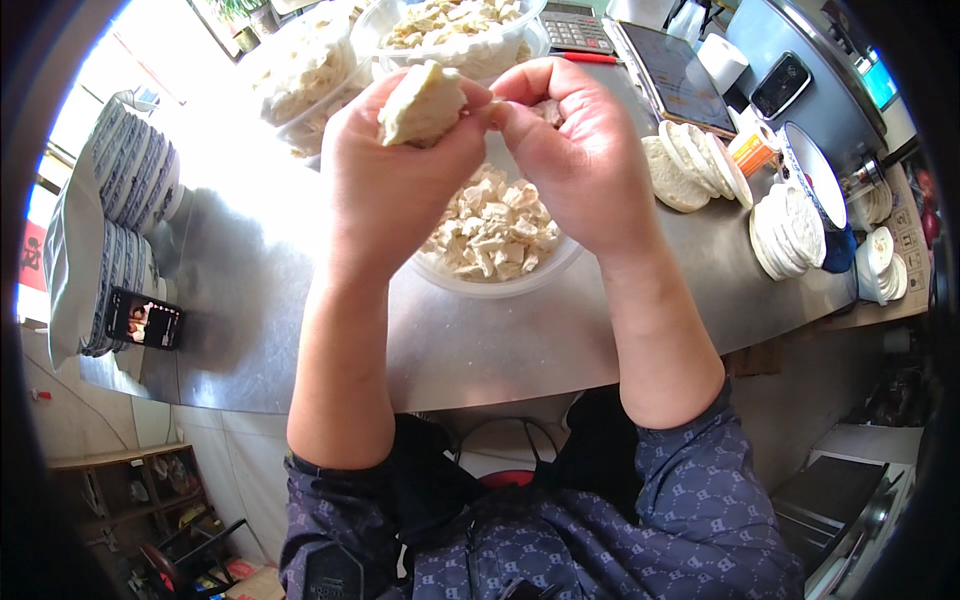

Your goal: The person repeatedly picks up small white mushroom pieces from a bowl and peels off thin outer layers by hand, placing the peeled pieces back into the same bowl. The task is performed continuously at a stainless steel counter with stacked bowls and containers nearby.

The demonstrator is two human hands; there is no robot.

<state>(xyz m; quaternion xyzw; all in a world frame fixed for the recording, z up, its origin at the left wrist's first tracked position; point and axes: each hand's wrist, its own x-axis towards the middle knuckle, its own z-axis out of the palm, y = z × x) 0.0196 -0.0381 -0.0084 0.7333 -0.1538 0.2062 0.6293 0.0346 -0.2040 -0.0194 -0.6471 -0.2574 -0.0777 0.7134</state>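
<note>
My left hand grips a chunk of pale flatbread that rises above the thumb. Beside it, my right hand has thumb and forefinger pinched at the left fingertips, with a torn bit of bread showing in the curled palm. Whether the pinching fingertips also hold a small piece is too fine to tell. Below both hands stands a clear plastic bowl, holding a heap of torn bread pieces. The hands partly cover its far rim.
Whole flatbreads lean in a row at right, near another flatbread stack and a patterned bowl. More tubs of torn bread stand behind. A tablet lies far right. Stacked bowls and a phone line the left side of the steel table.
</note>
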